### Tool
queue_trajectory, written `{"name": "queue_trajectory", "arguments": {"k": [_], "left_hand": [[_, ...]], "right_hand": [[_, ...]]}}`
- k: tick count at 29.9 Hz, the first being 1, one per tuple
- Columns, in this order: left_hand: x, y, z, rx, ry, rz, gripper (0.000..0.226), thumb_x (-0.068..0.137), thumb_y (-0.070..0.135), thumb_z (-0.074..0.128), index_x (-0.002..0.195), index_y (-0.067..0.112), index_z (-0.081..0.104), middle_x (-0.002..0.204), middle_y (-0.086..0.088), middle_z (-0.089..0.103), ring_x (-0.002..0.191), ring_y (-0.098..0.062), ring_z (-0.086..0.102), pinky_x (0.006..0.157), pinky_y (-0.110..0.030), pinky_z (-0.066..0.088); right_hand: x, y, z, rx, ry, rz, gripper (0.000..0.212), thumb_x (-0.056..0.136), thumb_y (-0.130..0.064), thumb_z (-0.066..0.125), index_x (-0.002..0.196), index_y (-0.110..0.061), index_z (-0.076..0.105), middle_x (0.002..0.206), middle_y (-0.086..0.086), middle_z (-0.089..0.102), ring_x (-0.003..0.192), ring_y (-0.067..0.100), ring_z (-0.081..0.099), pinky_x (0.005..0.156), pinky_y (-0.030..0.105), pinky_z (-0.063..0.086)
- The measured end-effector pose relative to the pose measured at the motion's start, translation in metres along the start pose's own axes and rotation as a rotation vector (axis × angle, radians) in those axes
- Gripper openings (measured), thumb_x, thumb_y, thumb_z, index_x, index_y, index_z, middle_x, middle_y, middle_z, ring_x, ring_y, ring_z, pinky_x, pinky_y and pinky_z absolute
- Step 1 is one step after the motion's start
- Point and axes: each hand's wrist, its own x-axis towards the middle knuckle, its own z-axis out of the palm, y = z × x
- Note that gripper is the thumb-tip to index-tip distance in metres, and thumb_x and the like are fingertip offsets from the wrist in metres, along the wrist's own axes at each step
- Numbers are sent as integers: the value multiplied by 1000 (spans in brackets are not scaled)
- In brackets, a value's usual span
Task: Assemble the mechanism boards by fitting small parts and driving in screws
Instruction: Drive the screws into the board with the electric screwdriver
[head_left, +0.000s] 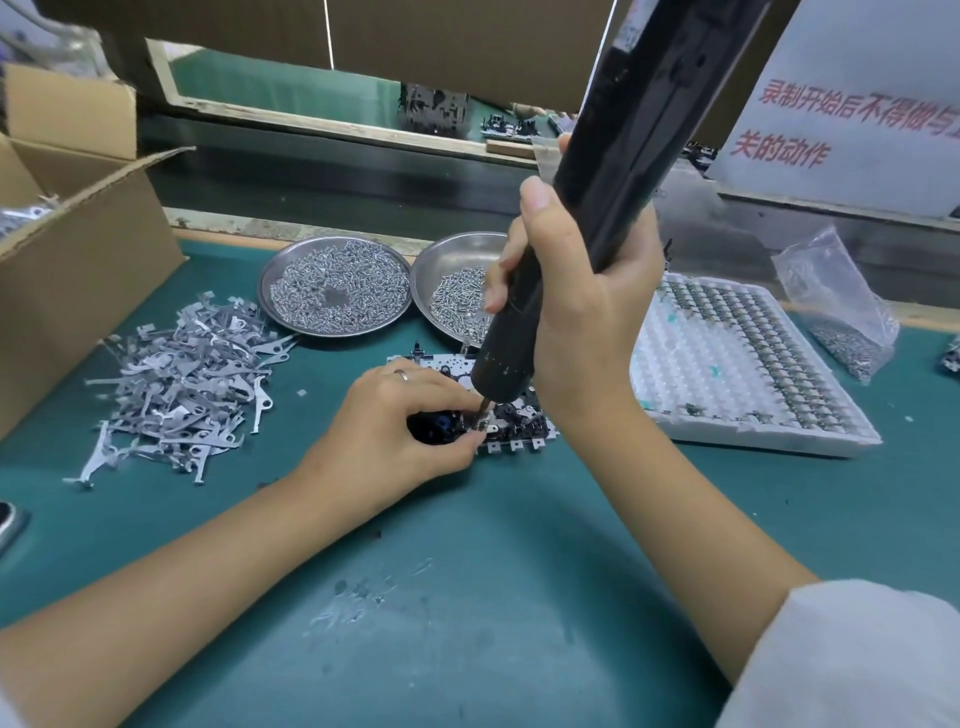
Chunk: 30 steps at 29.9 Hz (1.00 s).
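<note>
The mechanism board (511, 423) lies flat on the green table (467, 571) and serves as the reference for all positions given here. The right hand (582, 312) stands directly above the board, its grip wrapped firmly around the black electric screwdriver (587, 218), which is tilted with its upper end leaning to the right; the driver bit (482, 410) meets the board near its left end. The left hand (395, 431) rests on the left end of the board, its grip pinched on the small black parts beside the bit; a ring (401, 374) shows on one finger. Behind the board and to the left sits a round metal dish (335, 286) filled with small silver parts. Directly behind the board, touching the first dish, a second metal dish (457, 291) holds loose screws (457, 306). Well to the left of the board lies a loose heap of flat grey metal levers (187, 384), and beyond that heap stands an open cardboard box (78, 244). Just to the right of the board lies a white moulded tray (727, 384) with rows of small metal parts along its far and right sides. Beyond the tray's far right corner stands a clear plastic bag (836, 301) holding more small silver parts. A white sign (841, 109) with red characters stands behind the board to the right.
</note>
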Motion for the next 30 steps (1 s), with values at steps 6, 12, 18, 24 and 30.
{"name": "queue_trajectory", "arguments": {"k": [6,12,18,24,30], "left_hand": [[0,-1,0,-2,-2,-1,22,66,5,83,86,11,77,79,13,64,83,-15,59,83,-21,43],[0,0,0,-4,-8,-2,21,67,5,83,86,10,77,79,13,64,82,-13,58,83,-24,42],[1,1,0,-1,-4,3,18,66,4,83,81,11,76,75,22,58,78,-7,55,80,-22,39],[1,0,0,4,-9,4,17,66,4,83,80,11,76,75,23,58,78,-11,55,79,-20,39],[1,-1,0,4,-19,-9,17,67,5,83,82,10,76,76,18,61,81,-16,57,80,-21,41]], "right_hand": [[0,1,0,27,1,-9,15,85,-4,58,88,-3,43,52,8,45,35,21,44,41,25,37],[-2,1,0,61,-14,-7,15,86,-2,57,89,-3,42,55,9,44,35,18,44,41,24,38],[-2,3,1,59,-34,-30,15,87,1,55,91,-4,41,53,7,43,35,17,44,42,22,38],[-3,4,0,66,-43,-40,18,87,1,53,99,7,42,50,4,43,35,16,43,42,21,38],[-5,5,1,64,-50,-48,22,87,2,52,101,12,40,50,3,43,35,16,42,43,21,38]]}}
